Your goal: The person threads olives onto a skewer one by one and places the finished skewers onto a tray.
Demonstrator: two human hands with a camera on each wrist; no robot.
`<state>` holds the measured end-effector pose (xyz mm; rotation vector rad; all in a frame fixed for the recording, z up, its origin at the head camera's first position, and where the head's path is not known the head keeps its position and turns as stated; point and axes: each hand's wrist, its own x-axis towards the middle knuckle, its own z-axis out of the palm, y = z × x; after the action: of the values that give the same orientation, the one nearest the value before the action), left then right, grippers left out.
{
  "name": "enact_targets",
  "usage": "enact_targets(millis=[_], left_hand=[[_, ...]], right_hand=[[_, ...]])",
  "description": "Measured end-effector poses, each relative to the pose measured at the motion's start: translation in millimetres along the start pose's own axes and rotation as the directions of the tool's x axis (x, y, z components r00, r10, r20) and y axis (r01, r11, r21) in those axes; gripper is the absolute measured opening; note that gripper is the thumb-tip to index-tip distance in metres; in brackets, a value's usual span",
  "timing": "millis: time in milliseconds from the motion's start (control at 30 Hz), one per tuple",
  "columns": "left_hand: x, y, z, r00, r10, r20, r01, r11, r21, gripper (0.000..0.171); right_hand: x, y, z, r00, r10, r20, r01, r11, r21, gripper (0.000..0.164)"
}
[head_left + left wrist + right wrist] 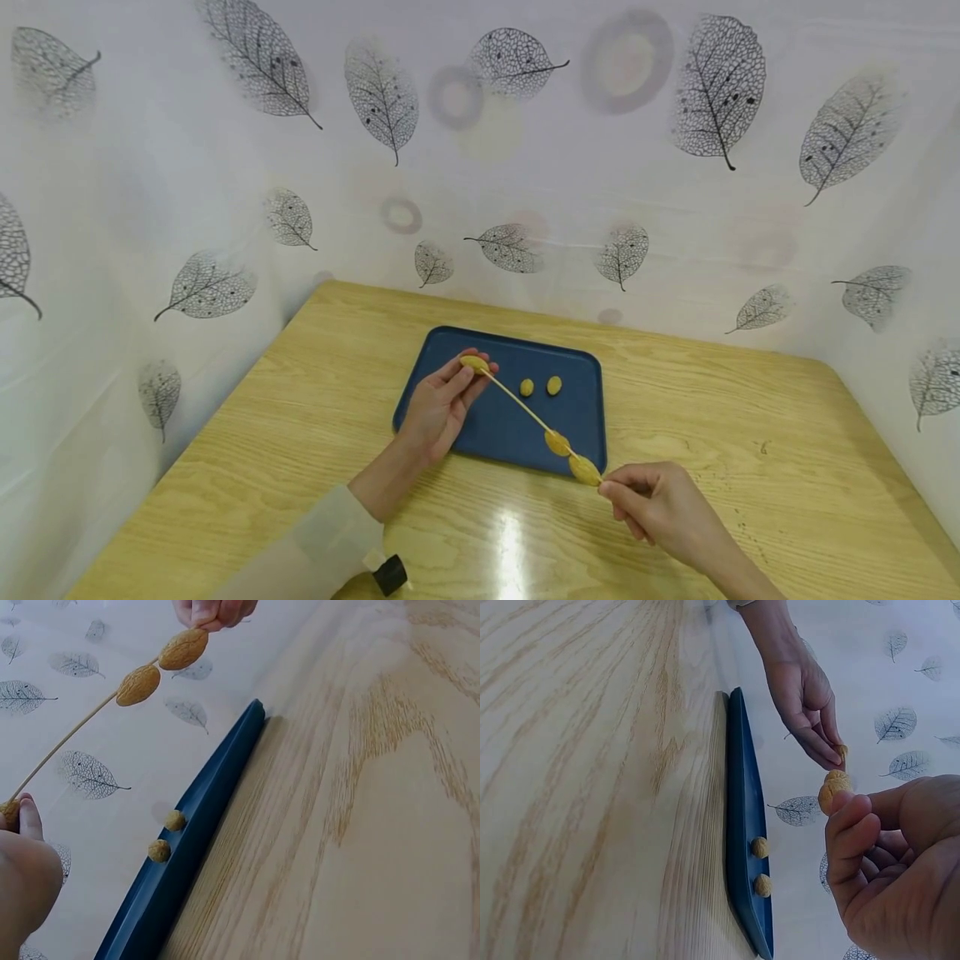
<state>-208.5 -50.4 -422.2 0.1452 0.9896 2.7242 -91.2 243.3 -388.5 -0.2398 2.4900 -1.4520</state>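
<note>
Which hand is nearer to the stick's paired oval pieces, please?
Right hand, pinching beside the pair; the left hand holds a third piece at the opposite end of the stick.

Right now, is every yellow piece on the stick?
No: two yellow pieces lie on the blue tray, apart from the stick.

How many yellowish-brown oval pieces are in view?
5: one piece in the left hand at one end of the stick; two pieces on the stick near the right hand; two loose pieces on the blue tray. The hands could hide others.
</note>
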Motion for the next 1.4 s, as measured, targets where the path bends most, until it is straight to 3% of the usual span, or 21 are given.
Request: enact_targets(millis=[400, 767, 933, 1400], left_hand=[[1.3, 3.9, 3.0, 1.000, 0.028, 0.015, -0.028, 0.999, 0.021, 0.032], [0.8, 2.9, 1.5, 1.000, 0.013, 0.000, -0.013, 0.998, 0.055, 0.030], [1.2, 2.4, 3.2, 1.000, -0.001, -0.007, 0.001, 1.000, 0.029, 0.038], [-1.1, -1.6, 3.8, 1.000, -0.012, -0.011, 0.012, 1.000, 0.010, 0.039]], right_hand=[[3.1, -1.6, 3.8, 1.000, -0.027, -0.005, 0.027, 1.000, 0.006, 0.031], [3.1, -2.9, 5.3, 1.000, 0.001, -0.007, 0.000, 1.000, 0.017, 0.025], [2.6, -3.6, 6.2, 1.000, 0.004, -0.014, -0.004, 1.000, 0.003, 0.026], [3.1, -3.1, 7.8, 1.000, 0.003, -0.009, -0.003, 1.000, 0.012, 0.026]])
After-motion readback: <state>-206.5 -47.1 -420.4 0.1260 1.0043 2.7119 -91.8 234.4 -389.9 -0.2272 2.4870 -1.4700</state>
